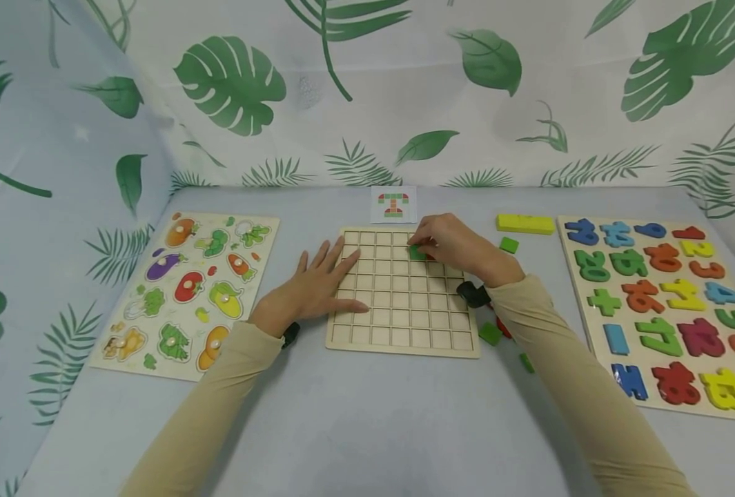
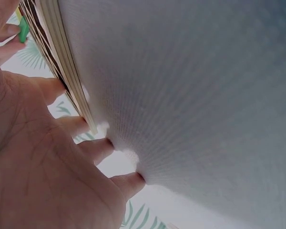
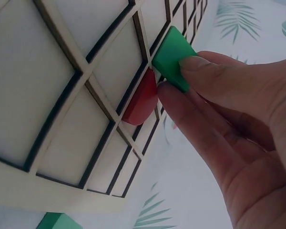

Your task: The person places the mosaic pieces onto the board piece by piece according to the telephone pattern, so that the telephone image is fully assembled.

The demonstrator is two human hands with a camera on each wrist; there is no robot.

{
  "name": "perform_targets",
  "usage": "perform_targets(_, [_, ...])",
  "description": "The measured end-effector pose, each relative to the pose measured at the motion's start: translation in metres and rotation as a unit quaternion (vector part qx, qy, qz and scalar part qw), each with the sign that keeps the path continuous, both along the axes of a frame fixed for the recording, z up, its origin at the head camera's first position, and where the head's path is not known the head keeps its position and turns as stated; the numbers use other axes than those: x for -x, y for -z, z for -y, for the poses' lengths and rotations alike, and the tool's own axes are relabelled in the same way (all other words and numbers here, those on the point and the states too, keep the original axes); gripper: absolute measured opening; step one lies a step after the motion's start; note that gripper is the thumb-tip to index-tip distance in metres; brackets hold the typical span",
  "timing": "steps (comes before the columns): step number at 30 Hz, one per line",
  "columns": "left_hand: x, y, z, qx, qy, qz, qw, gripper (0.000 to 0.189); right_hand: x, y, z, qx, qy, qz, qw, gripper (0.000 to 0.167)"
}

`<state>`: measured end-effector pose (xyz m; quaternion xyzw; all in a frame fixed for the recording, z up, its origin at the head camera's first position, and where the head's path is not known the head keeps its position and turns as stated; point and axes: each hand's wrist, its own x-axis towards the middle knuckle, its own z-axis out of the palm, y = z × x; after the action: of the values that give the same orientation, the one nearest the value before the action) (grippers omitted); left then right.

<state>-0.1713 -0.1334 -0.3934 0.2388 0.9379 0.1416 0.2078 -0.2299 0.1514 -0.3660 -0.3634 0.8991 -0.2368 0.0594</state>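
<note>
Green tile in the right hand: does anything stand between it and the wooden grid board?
Nothing visible does. The right hand pinches the green tile close to the wooden grid board; whether they touch is hard to tell. The red piece on the grid looks to be beside the tile, not under it.

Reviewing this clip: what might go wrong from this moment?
1. The green square tile is tilted in the right hand, so it may catch on the grid ridges rather than drop in flat.
2. It sits right by the rounded red piece, which could get nudged.
3. The left hand lies over the left edge of the wooden grid board; if it slides, the board might shift.
</note>
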Motion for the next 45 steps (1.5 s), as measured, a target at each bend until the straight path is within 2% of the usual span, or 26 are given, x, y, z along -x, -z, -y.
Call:
perform_targets(6, [-0.001,-0.003,0.000,-0.003,0.000,-0.003,1.0000,0.102,0.000,-0.002,0.003,-0.019,-0.008,-0.017,0.9996,0.016])
perform_targets(18, [-0.001,-0.004,-0.001,-0.005,0.003,-0.002,1.0000,0.103,-0.003,-0.004,0.007,-0.042,0.008,-0.007,0.9991,0.015])
perform_targets(29, [-0.001,-0.003,-0.001,0.001,0.004,0.000,1.0000,0.103,-0.002,0.002,0.005,-0.028,-0.006,-0.023,0.9993,0.014])
perform_targets(37, [-0.002,-0.005,-0.001,-0.010,0.003,0.003,0.9999,0.102,-0.009,0.002,0.005,-0.032,0.014,0.001,0.9994,0.016])
perform_targets(42, [-0.002,-0.004,-0.001,-0.012,0.003,0.002,0.9999,0.103,-0.013,0.002,0.003,-0.021,0.006,-0.002,0.9998,0.017])
perform_targets(45, [-0.002,-0.004,-0.001,-0.008,0.003,0.001,1.0000,0.103,-0.012,-0.002,-0.001,-0.010,0.002,0.011,0.9999,0.020])
